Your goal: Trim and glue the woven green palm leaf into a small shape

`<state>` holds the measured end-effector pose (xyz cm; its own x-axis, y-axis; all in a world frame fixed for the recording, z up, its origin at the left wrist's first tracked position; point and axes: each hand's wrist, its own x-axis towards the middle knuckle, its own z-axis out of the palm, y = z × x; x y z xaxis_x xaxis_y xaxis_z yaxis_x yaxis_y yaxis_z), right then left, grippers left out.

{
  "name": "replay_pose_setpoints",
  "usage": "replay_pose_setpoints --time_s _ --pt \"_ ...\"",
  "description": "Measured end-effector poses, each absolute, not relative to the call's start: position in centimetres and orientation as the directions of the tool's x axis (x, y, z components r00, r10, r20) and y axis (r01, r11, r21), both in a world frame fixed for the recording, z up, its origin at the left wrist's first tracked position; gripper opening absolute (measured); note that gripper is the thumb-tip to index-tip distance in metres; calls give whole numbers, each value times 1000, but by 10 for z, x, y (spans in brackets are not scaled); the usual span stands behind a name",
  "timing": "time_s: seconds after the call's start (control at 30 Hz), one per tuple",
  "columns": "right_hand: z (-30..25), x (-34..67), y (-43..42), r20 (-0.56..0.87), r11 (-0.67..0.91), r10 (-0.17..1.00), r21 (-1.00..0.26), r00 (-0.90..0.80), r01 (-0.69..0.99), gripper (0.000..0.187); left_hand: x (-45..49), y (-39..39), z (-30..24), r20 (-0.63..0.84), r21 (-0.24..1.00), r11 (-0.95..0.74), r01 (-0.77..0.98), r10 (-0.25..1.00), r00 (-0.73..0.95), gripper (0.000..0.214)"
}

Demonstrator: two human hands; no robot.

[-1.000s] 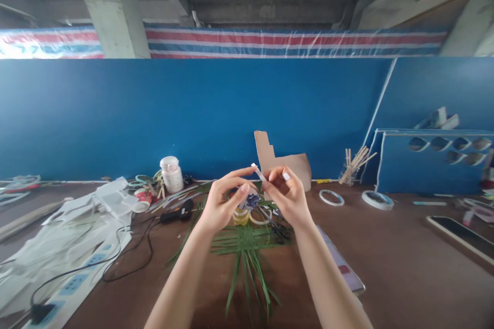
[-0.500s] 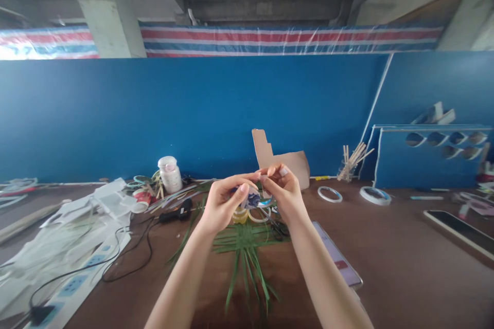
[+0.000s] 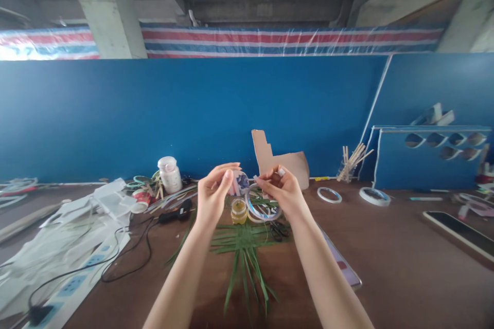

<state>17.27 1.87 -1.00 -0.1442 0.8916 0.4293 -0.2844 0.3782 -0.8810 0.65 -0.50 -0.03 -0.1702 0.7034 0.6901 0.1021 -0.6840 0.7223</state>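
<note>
My left hand is closed on a round piece with a blue-and-white pattern, thumb toward me. My right hand pinches a small pale strip end between thumb and fingers. A roll of white tape hangs just under those fingers, seemingly in the same hand. Below both hands, woven green strips lie on the brown table, their loose ends fanning toward me. A small jar of yellowish stuff stands at the strips' far edge, with dark scissors to its right.
A phone lies beside my right forearm. Tape rolls and a cup of sticks stand at the right back. Leftward are a glue gun with its cord, a white jar, papers and a power strip. Cardboard leans on the blue partition.
My hands have moved apart from where their fingertips met. The round patterned piece went left with my left hand, and the tape roll now shows more fully under my right hand.
</note>
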Motion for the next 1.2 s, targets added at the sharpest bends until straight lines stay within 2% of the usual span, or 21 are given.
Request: replay_pose_setpoints --time_s 0.1,0.2,0.33,0.57,0.77,0.93,1.2 --pt "-9 174 17 422 374 889 -893 -180 -250 33 1 -1 -1 644 756 -643 121 700 -309 27" --pt "-8 174 12 404 356 884 -908 -237 -220 32 1 3 -3 606 788 -601 132 719 -341 26" --pt "-6 173 8 403 359 875 -912 -268 -201 30 6 5 -5 595 803 -584 119 773 -219 25" --pt "-7 172 8 424 401 878 -905 -221 -141 27 14 -3 -3 520 852 -518 80 854 -14 23" --pt "-7 172 3 493 499 860 -866 -132 16 26 16 -4 -5 538 813 -559 162 828 158 27" --pt "-8 174 1 523 529 849 -840 -80 123 24 20 -6 -6 550 790 -580 197 813 190 29" --pt "-10 173 4 521 523 852 -845 -51 108 23 20 -8 -5 569 760 -601 249 800 192 27"
